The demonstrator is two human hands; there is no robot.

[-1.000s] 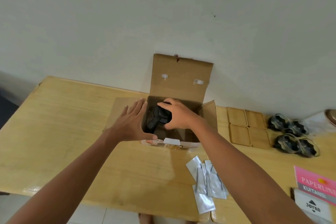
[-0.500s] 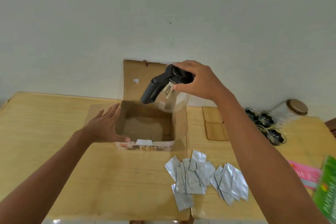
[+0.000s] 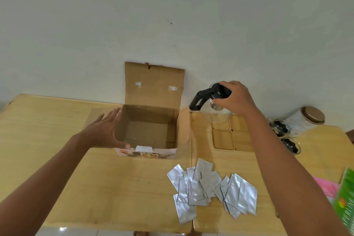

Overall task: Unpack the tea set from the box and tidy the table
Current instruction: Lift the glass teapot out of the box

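Glass teapot (image 3: pixel 214 109) gripped from above by the right hand (image 3: pixel 234 97).
Left hand (image 3: pixel 104 130), fingers spread, rests against the open box (image 3: pixel 153 120).

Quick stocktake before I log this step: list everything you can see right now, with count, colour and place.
Cardboard box: one, brown, open, table centre by the wall; no tea ware visible inside.
Teapot: one, clear glass with black lid and handle, held right of the box, over the coasters.
Wooden coasters: about four, tan, laid in a square right of the box, partly hidden.
Foil sachets: a loose pile, silver, near table edge; count unclear.
Small glass cups: several, clear with dark parts, far right; count unclear.
Jar: one, clear with brownish lid, lying by the wall.
Pink paper and green booklet: one each, right edge.
Table: light wood.
Left hand: open, at the box's left wall.
Right hand: gripping the teapot's top.
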